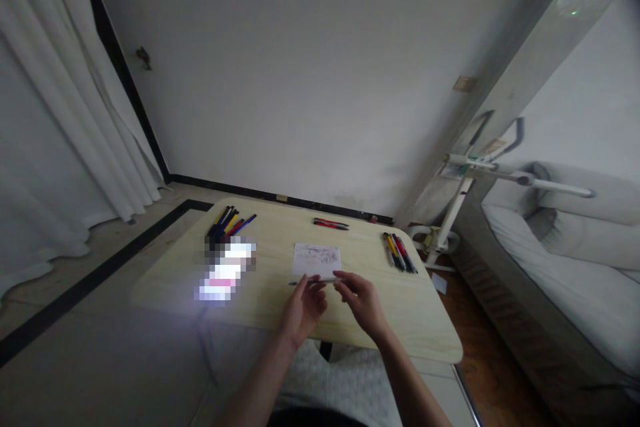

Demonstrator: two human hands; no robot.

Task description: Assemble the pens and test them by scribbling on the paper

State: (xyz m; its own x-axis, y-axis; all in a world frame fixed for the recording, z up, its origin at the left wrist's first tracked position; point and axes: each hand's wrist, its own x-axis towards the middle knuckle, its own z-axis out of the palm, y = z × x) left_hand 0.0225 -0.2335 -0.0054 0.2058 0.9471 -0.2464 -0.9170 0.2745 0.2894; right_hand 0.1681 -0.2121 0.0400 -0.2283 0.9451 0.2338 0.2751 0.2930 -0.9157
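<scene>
Between my two hands a slim pen (327,279) lies level, just above the near edge of a paper sheet. My left hand (305,307) pinches it toward its dark tip, which points left. At the pen's other end, the fingertips of my right hand (361,298) are closed on it. Dark scribbled marks cover the upper part of the white paper (316,259) on the pale wooden table (270,267). Beyond the paper lie a few red and black pens (331,223) side by side.
Several pens (400,253) in yellow, red, black and grey lie at the table's right. Another bunch of dark, yellow and blue pens (231,223) is at the far left, behind a bright blurred-out screen (227,271). White exercise equipment (457,203) and a sofa (560,240) stand to the right.
</scene>
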